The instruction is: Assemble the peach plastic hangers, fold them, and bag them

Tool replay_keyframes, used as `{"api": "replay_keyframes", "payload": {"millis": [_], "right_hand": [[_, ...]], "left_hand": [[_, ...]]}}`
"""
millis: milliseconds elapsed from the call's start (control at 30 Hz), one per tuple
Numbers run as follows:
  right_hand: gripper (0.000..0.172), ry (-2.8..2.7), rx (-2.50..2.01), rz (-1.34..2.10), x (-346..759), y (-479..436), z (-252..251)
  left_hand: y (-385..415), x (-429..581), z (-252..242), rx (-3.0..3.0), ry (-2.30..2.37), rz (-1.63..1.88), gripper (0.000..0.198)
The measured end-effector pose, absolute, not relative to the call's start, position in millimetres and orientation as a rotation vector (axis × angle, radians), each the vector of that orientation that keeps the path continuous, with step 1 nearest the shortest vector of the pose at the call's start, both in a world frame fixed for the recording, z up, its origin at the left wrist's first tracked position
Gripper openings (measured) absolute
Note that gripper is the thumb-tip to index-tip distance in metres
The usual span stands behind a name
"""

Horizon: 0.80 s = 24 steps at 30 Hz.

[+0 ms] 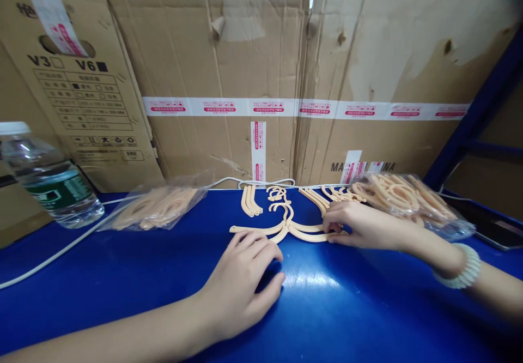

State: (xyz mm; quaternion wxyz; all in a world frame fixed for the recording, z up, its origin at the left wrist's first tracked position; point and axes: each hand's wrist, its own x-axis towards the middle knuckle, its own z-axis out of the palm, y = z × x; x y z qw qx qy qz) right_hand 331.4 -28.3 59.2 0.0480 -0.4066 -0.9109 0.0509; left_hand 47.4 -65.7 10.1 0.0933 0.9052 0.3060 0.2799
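A beige plastic folding clothes hanger lies on the blue table, its hook pointing away from me and its curved arms spread to both sides. My right hand is closed round the ends of the right-side arms, thumb below and fingers above. Over the left-side arms rests my left hand, fingers loosely bent and thumb held apart; its fingertips partly cover those arms. Behind the hanger lie a stack of loose curved arms, a few loose hooks and another bundle of arms, partly hidden by my right hand.
Clear bags of beige hanger parts lie at left and right. A water bottle stands far left, near a white cable. A dark phone-like device lies far right. Cardboard boxes wall off the back.
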Motion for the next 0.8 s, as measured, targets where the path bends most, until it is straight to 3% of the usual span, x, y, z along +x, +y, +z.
{"api": "replay_keyframes", "payload": {"millis": [200, 467, 600, 800], "right_hand": [[0.01, -2.718, -1.359, 0.073, 329.1, -29.3, 56.0], [0.032, -2.692, -1.405, 0.009, 331.1, -30.0, 52.9], [0.031, -2.675, -1.385, 0.022, 331.1, -29.3, 50.9], [0.016, -2.713, -1.334, 0.078, 327.3, -28.6, 50.5]], "left_hand": [[-66.0, 48.1, 12.0, 2.694, 1.031, 0.799, 0.012], [-67.2, 49.5, 12.8, 2.737, 1.086, 0.745, 0.018], [-64.9, 46.9, 5.6, 2.793, 1.119, 0.735, 0.035], [-59.2, 44.9, -3.3, 2.808, 1.174, 0.617, 0.061]]}}
